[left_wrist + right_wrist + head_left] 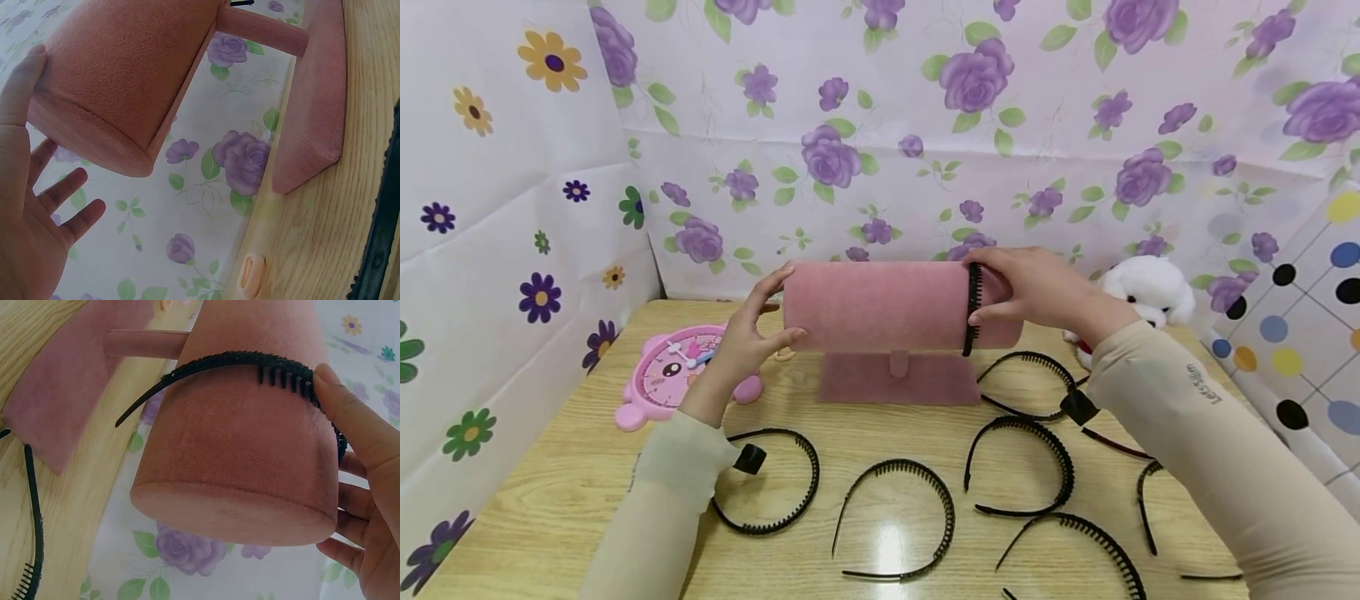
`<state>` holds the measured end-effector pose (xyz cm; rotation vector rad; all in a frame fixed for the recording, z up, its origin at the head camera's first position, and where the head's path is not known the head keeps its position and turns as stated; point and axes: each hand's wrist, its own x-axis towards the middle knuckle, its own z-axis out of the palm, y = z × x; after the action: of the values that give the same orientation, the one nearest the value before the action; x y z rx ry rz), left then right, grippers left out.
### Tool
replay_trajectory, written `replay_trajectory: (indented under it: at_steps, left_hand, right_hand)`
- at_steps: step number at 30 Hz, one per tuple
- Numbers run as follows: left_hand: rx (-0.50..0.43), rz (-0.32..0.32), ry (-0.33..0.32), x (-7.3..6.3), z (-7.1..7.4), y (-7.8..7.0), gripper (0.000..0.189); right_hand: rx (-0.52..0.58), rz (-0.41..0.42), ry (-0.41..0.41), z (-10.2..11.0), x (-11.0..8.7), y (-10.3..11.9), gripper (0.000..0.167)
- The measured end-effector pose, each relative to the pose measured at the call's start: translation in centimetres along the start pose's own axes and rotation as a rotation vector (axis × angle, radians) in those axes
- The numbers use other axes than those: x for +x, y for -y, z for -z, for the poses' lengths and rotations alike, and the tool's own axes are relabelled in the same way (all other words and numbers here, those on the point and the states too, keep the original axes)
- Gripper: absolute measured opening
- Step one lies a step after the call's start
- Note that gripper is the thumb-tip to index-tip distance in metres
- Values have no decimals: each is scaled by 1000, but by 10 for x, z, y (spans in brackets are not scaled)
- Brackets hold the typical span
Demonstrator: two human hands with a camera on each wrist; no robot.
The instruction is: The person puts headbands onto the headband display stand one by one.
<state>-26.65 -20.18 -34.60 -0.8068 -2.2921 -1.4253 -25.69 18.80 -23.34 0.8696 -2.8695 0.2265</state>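
A pink velvety headband stand (pixel 880 304) has a horizontal roll on a short post above a flat base. Around the roll's right part sits a black toothed headband (pixel 973 308), its free end pointing down the front in the right wrist view. My right hand (pixel 1037 283) pinches this headband, thumb on its front and fingers behind the roll. At the roll's left end, my left hand (pixel 741 342) touches the edge with thumb and a finger; the other fingers are spread loosely behind the end in the left wrist view.
Several black headbands (pixel 951 508) lie on the wooden table (pixel 820 550) in front of the stand. A pink toy clock (pixel 662 375) is at the left, a white plush dog (pixel 1157 283) behind my right forearm. Small peach hair tie (pixel 251 275) by the base. Flowered cloth walls surround the table.
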Motion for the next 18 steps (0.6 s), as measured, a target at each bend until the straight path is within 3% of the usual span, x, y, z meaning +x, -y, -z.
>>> replay_trajectory:
  at_steps: [18]
  left_hand:
    - [11,-4,22,-1,3,2,80]
  right_hand:
    - [-5,74,-3,-7,23,18,74]
